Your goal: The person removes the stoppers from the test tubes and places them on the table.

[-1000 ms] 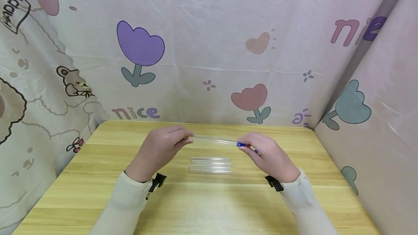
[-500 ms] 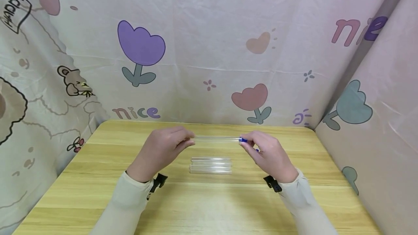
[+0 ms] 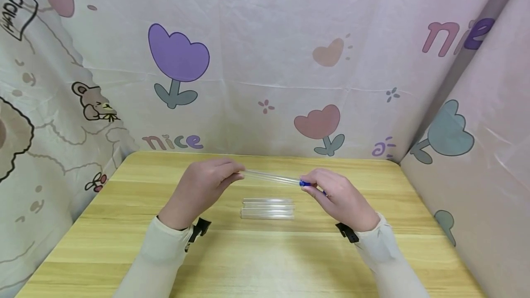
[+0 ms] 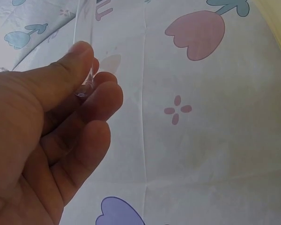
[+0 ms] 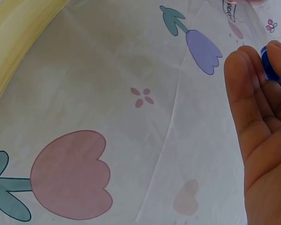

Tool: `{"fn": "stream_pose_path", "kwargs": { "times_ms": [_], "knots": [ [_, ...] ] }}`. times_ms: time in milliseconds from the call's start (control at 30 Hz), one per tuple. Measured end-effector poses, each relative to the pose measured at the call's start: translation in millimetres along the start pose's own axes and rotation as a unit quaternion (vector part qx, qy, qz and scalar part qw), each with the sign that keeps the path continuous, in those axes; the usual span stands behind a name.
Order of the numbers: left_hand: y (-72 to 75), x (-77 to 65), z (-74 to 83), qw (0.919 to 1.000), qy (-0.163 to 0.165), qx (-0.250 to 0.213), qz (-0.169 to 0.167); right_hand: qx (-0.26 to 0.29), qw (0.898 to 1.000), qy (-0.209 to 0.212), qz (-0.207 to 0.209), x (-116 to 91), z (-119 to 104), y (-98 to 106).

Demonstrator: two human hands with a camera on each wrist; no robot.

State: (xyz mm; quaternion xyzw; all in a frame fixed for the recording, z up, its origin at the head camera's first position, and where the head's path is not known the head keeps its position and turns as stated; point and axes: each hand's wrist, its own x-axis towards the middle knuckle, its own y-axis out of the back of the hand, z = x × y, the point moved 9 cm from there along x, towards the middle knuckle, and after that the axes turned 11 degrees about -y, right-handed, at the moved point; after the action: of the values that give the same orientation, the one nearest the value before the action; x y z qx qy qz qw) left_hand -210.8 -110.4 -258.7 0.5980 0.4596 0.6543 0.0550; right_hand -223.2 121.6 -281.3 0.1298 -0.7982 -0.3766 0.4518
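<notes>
My left hand pinches the left end of a clear test tube above the table. In the left wrist view, the rounded bottom of the test tube shows between thumb and fingers. At the tube's right end sits a blue cap, pinched between thumb and fingers of my right hand. The right wrist view shows only part of the blue cap between the fingers. Another bit of blue peeks out under the right hand; whether it belongs to the cap I cannot tell. The tube slopes slightly down to the right.
Several clear test tubes lie side by side on the wooden table, just below the held one. A printed cloth hangs behind the table and along both sides. Black straps circle both wrists.
The right hand rose slightly and turned, levelling the tube, then came back down. Now the tube tilts down to the right again. Both hands keep their hold; the lying tubes have not moved.
</notes>
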Motion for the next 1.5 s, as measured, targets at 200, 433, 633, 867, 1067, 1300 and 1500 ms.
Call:
{"fn": "stream_pose_path", "kwargs": {
  "times_ms": [200, 433, 633, 867, 1067, 1300, 1500],
  "knots": [
    [0.9, 0.1, -0.8, 1.0000, -0.002, 0.006, 0.007, 0.002, 1.000, 0.002, 0.009, 1, 0, 1],
    [0.0, 1.9, 2.3, 1.0000, -0.004, 0.002, 0.002, -0.019, 0.998, -0.001, 0.053, 1, 0, 7],
    [-2.2, 0.7, 0.5, 0.9999, 0.010, -0.006, -0.002, -0.026, 0.998, -0.006, 0.064, 2, 2, 7],
    [-6.9, -0.9, -1.2, 0.9997, 0.021, -0.007, -0.012, -0.033, 0.995, -0.011, 0.089, 1, 4, 7],
    [-3.9, -2.3, -1.6, 0.9999, 0.016, 0.002, -0.003, -0.032, 0.999, -0.013, 0.021, 3, 4, -4],
    [-2.1, -2.5, -3.3, 0.9999, 0.010, 0.004, -0.003, -0.034, 0.999, -0.026, -0.034, 3, 5, -13],
    [-3.2, -2.5, -3.9, 0.9999, 0.016, 0.002, -0.007, -0.034, 0.999, -0.024, -0.023, 3, 4, -11]
  ]
}}
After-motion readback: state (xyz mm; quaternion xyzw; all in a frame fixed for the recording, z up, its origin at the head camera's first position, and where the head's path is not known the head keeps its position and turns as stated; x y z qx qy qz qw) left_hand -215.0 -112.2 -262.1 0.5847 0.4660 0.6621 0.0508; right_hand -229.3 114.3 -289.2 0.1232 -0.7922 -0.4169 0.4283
